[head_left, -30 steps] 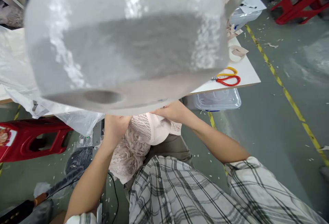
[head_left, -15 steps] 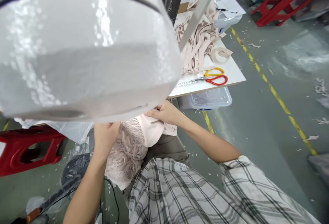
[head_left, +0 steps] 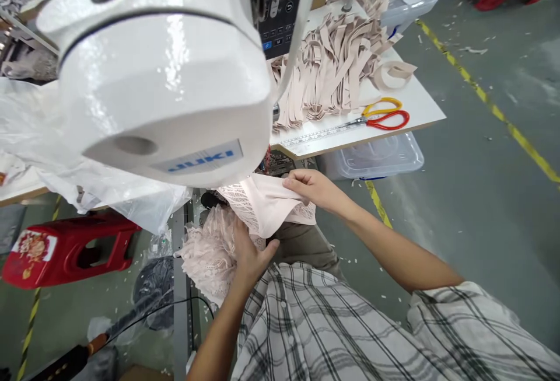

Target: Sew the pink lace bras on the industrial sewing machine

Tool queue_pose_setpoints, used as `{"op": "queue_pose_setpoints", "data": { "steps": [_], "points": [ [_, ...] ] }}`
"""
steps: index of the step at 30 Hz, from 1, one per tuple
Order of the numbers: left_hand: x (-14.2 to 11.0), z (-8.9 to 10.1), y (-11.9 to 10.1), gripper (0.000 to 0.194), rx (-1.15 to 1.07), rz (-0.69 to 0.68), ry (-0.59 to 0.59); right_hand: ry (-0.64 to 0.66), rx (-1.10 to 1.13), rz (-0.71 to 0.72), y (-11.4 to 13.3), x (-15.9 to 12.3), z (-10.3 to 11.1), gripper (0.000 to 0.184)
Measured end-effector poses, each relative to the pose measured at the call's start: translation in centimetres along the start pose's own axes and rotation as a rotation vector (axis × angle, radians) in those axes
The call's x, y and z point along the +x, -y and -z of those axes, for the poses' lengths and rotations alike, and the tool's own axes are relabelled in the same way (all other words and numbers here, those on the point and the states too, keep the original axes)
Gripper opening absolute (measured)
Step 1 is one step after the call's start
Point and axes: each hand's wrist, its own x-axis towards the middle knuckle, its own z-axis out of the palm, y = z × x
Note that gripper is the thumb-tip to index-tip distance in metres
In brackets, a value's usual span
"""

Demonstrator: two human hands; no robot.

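Note:
A pale pink lace bra (head_left: 266,200) runs from beneath the white sewing machine head (head_left: 175,95) down toward my lap. On the right, my right hand (head_left: 317,191) pinches the smooth edge of the bra between thumb and fingers. My left hand (head_left: 250,255) lies against the gathered lace part (head_left: 210,252), thumb spread away from the fingers, whose tips are partly covered by fabric. The needle area is hidden behind the machine head.
Several pale fabric strips (head_left: 332,72), a ruler (head_left: 310,135) and scissors with yellow and red handles (head_left: 385,115) lie on the white table (head_left: 420,104). Below it is a clear plastic box (head_left: 380,156). A red stool (head_left: 74,250) stands left, near clear plastic sheeting (head_left: 118,188).
My left hand has come out from under the machine head, moving right and toward me, its thumb now spread. My right hand still pinches the bra. The camera view has shifted.

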Motion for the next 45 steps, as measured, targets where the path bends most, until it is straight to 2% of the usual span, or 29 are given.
{"op": "queue_pose_setpoints", "data": {
  "steps": [3,6,8,11,12,14,16,17,18,19,21,22,23,25,27,29,31,34,36,38,39,40,41,43,45],
  "points": [
    [0.3,-2.0,0.3,0.078,0.081,0.044,0.010,-0.004,0.030,-0.003,0.0,-0.7,0.3,0.050],
    [0.8,-2.7,1.2,0.062,0.082,0.066,0.042,0.009,0.026,0.009,0.0,-1.0,0.1,0.046],
    [1.1,-2.0,2.1,0.059,0.062,0.080,0.085,0.016,-0.005,0.027,0.0,-1.1,0.0,0.046],
    [1.8,0.6,3.3,0.058,0.057,0.141,0.142,-0.001,-0.095,0.067,0.1,-1.4,0.5,0.047],
    [2.2,1.7,3.4,0.058,0.064,0.145,0.129,-0.010,-0.126,0.065,0.1,-1.8,1.1,0.048],
    [2.9,3.5,3.1,0.057,0.106,0.081,0.015,-0.033,-0.180,0.009,-0.4,-2.8,3.2,0.050],
    [3.4,3.9,2.3,0.057,0.193,-0.032,-0.137,-0.101,-0.265,-0.097,-1.8,-4.1,6.2,0.050],
    [3.5,3.5,1.9,0.058,0.246,-0.076,-0.169,-0.151,-0.339,-0.152,-2.9,-4.7,7.9,0.050],
    [3.5,2.7,1.6,0.061,0.296,-0.108,-0.143,-0.197,-0.447,-0.200,-4.1,-5.2,9.6,0.049],
    [3.4,1.6,1.4,0.063,0.341,-0.128,-0.063,-0.221,-0.581,-0.247,-5.5,-5.5,11.0,0.048],
    [2.6,-1.3,1.5,0.062,0.402,-0.138,0.192,-0.221,-0.859,-0.344,-8.1,-5.5,12.6,0.042],
    [2.2,-2.9,1.8,0.062,0.419,-0.134,0.321,-0.234,-0.958,-0.358,-9.3,-5.2,12.5,0.038],
    [1.6,-4.4,2.2,0.064,0.433,-0.124,0.420,-0.267,-1.021,-0.317,-10.4,-4.5,11.7,0.038],
    [0.7,-6.9,2.9,0.070,0.447,-0.085,0.521,-0.256,-1.054,-0.208,-12.0,-2.5,8.6,0.049],
    [0.3,-8.3,3.3,0.072,0.436,-0.068,0.533,-0.186,-0.999,-0.006,-13.3,0.0,4.0,0.062],
    [0.3,-8.2,3.1,0.068,0.398,-0.070,0.513,-0.129,-1.028,0.034,-14.3,2.3,-0.6,0.068],
    [0.3,-6.2,2.8,0.061,0.345,-0.083,0.495,-0.117,-1.082,0.018,-15.1,3.4,-4.2,0.066],
    [-1.1,-0.4,3.3,0.046,0.215,-0.101,0.371,-0.189,-1.177,-0.051,-15.9,3.2,-7.0,0.062],
    [-3.5,4.2,5.0,0.042,0.156,-0.097,0.194,-0.237,-1.228,-0.091,-15.9,2.5,-7.7,0.059],
    [-6.7,7.9,7.7,0.049,0.261,0.022,-0.054,-0.265,-1.257,-0.121,-15.6,2.0,-8.1,0.055],
    [-8.2,9.1,9.3,0.060,0.323,0.106,-0.132,-0.278,-1.263,-0.135,-15.4,1.9,-8.3,0.054],
    [-9.5,9.9,10.8,0.068,0.360,0.180,-0.150,-0.292,-1.263,-0.150,-15.1,1.9,-8.6,0.053],
    [-10.5,10.4,12.2,0.071,0.374,0.236,-0.115,-0.308,-1.258,-0.165,-14.8,2.0,-8.9,0.053],
    [-11.6,10.5,14.4,0.067,0.375,0.296,-0.043,-0.334,-1.233,-0.186,-14.1,2.3,-9.6,0.052],
    [-11.6,10.3,15.9,0.062,0.363,0.310,-0.045,-0.346,-1.195,-0.184,-13.5,2.7,-10.3,0.051]
  ]
}}
